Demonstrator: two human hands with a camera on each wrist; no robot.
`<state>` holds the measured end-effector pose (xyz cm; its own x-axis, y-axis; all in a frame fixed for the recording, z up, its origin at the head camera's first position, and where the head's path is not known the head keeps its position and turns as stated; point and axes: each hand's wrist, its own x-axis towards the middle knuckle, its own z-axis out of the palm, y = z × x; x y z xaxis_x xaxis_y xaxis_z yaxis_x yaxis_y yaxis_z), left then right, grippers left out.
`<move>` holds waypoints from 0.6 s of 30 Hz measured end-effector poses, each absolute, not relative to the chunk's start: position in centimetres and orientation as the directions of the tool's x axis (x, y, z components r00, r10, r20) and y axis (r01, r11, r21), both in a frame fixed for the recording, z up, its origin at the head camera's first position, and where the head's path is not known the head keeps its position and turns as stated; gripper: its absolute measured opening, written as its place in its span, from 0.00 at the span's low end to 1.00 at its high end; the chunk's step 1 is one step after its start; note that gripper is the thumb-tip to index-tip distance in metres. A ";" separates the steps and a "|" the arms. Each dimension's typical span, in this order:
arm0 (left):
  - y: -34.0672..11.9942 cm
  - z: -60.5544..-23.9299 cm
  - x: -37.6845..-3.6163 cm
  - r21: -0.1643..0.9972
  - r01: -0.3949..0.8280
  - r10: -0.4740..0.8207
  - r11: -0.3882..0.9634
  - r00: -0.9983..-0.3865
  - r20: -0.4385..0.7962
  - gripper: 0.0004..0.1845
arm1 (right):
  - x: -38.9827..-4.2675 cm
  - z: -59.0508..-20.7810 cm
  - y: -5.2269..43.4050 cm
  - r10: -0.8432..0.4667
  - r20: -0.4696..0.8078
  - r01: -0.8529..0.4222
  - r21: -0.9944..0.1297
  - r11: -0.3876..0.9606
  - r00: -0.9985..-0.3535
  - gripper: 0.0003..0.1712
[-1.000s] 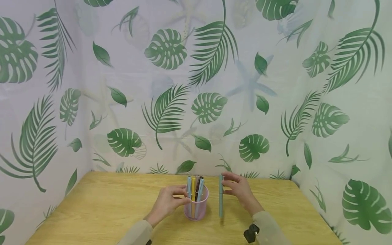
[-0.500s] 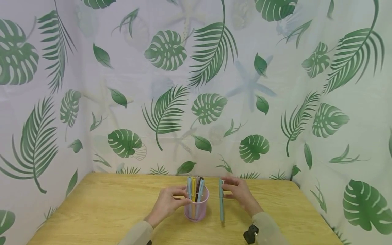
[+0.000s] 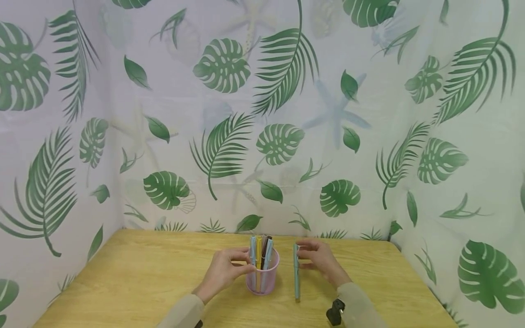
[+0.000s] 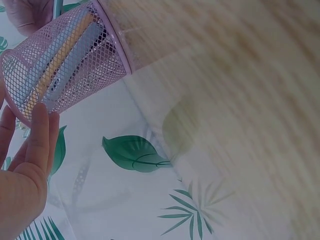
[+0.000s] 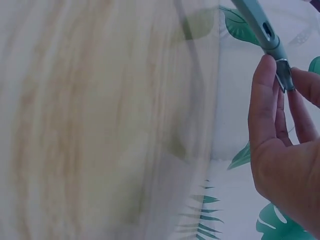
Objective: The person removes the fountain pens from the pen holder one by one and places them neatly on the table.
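Observation:
Left of the pen, a pink mesh pen cup stands upright on the table. Several pens lean inside it, among them a yellow pen, a dark pen and light blue pens. My left hand holds the cup by its upper left side, with thumb and fingers at the rim; the left wrist view shows the fingertips there. A teal pen hangs nearly vertical right of the cup, apart from it. My right hand pinches its upper end. Whether its lower tip touches the table I cannot tell.
The yellow wood-grain table reaches back to a white curtain printed with green leaves, which also encloses both sides. A black device is strapped at the right wrist.
My right hand has lowered the teal pen a little toward the table, the pen staying nearly vertical. The left hand and the pen cup have not visibly moved.

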<state>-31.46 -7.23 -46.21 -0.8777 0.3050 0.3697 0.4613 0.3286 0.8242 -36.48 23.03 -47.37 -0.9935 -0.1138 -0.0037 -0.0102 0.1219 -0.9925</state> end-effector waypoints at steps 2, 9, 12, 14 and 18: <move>-7.3 -46.2 -31.4 0.824 0.461 0.302 0.329 -0.878 0.371 0.07 | -36.6 -47.7 23.0 -0.121 -0.020 0.004 -0.992 0.129 -0.992 0.23; -7.3 -46.3 -31.4 0.827 0.463 0.302 0.320 -0.877 0.374 0.05 | -36.8 -48.1 23.0 -0.094 -0.068 0.055 -0.990 0.133 -0.993 0.23; -7.3 -46.2 -31.3 0.830 0.457 0.303 0.319 -0.879 0.368 0.06 | -36.9 -48.2 23.0 -0.081 -0.079 0.068 -0.989 0.134 -0.994 0.22; -7.3 -46.2 -31.3 0.831 0.456 0.303 0.320 -0.880 0.366 0.06 | -36.9 -48.2 22.9 -0.076 -0.080 0.069 -0.988 0.137 -0.994 0.22; -7.3 -46.2 -31.3 0.830 0.457 0.304 0.319 -0.879 0.367 0.06 | -37.0 -48.3 22.9 -0.088 -0.076 0.063 -0.988 0.142 -0.993 0.22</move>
